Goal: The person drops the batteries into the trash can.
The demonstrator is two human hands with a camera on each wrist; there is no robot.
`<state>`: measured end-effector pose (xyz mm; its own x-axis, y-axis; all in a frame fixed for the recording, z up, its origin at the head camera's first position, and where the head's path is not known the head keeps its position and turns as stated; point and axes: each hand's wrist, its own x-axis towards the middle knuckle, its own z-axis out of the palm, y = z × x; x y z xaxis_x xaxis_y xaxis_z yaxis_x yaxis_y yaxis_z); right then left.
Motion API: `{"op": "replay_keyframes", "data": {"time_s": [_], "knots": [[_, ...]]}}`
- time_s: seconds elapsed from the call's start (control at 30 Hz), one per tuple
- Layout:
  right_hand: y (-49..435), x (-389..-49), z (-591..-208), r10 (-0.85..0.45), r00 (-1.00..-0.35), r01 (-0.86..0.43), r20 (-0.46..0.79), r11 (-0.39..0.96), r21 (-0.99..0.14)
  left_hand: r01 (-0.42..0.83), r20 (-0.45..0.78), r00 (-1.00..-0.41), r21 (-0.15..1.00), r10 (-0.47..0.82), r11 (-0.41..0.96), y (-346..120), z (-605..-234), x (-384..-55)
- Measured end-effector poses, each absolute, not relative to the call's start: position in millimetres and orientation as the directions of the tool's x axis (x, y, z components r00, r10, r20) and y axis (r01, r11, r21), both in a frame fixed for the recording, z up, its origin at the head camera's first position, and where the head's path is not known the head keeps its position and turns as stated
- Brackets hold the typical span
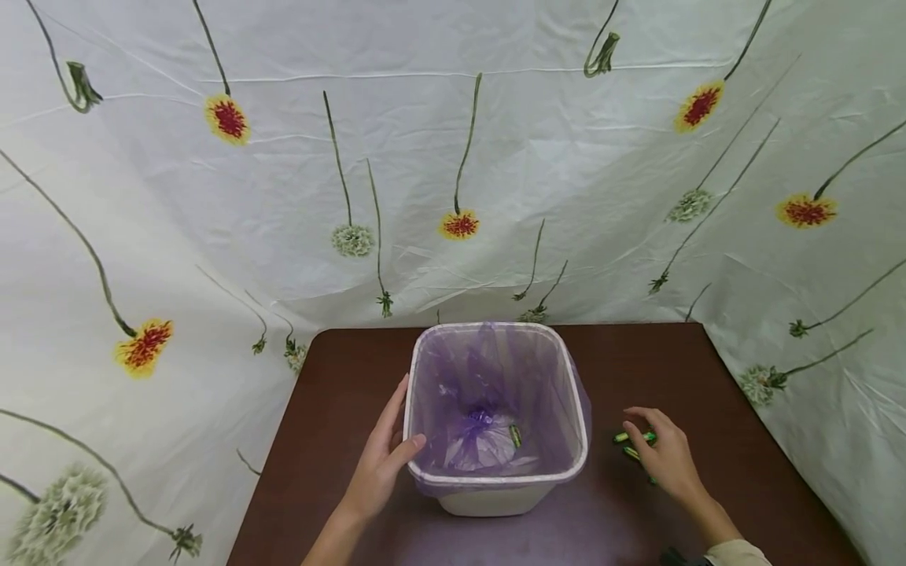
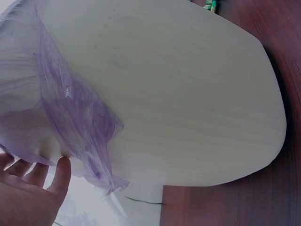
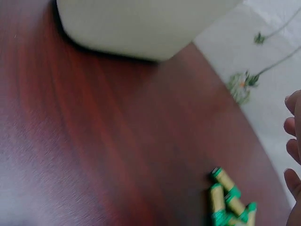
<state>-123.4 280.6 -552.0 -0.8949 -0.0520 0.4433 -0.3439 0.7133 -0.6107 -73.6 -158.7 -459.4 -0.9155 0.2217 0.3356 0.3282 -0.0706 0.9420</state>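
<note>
A white trash bin [image 1: 488, 503] lined with a translucent purple bag [image 1: 463, 362] stands upright in the middle of the table. My left hand [image 1: 375, 472] grips its left side, thumb over the rim and fingers along the outer wall; the left wrist view shows those fingers at the loose bag edge [image 2: 89, 127]. Inside the bin lies one green-and-yellow battery [image 1: 515, 435] beside the bunched bag bottom. To the right, my right hand [image 1: 668, 460] hovers at several similar batteries [image 3: 217, 202], fingers loosely bent and holding nothing.
The dark reddish-brown table [image 1: 340, 369] extends around the bin. A white cloth with printed flowers [image 1: 425, 141] hangs behind and along both sides. Near the table's front edge, a dark object [image 1: 679, 558] shows by the right sleeve [image 1: 736, 553].
</note>
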Motion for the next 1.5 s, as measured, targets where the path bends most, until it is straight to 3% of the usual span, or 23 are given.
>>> {"op": "replay_keyframes", "data": {"time_s": [0.5,0.67,1.03,1.5], "knots": [[299,-108,-595,0.031,-0.946,-0.188,0.324,0.76,-0.623,0.325,0.333,-0.916,0.943,0.224,-0.074,-159,-461,-73],[305,-104,-607,0.046,-0.959,-0.126,0.279,0.813,-0.569,0.318,0.328,-0.916,0.945,0.232,-0.079,-160,-461,-73],[308,-102,-628,-0.059,-0.919,-0.221,0.389,0.896,-0.386,0.319,0.327,-0.917,0.945,0.229,-0.071,-159,-460,-73],[311,-106,-628,-0.135,-0.887,-0.311,0.442,0.882,-0.354,0.311,0.32,-0.921,0.947,0.222,-0.077,-159,-461,-73]]}}
